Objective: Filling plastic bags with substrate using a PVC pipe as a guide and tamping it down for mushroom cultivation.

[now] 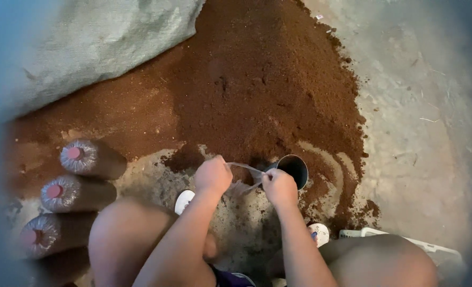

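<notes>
Both hands pinch a thin clear plastic bag stretched between them: the left hand is clamped on one edge, the right hand on the other. Just beyond the right hand sits a dark round cup, touching the brown soil heap. Well left lie filled bags with pink caps.

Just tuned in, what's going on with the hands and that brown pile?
A person crouches over a heap of brown soil-like material on a concrete floor. The left hand and right hand stretch a clear plastic bag between them, beside a dark cylindrical scoop. Three filled bags with pink caps lie at left.
</notes>
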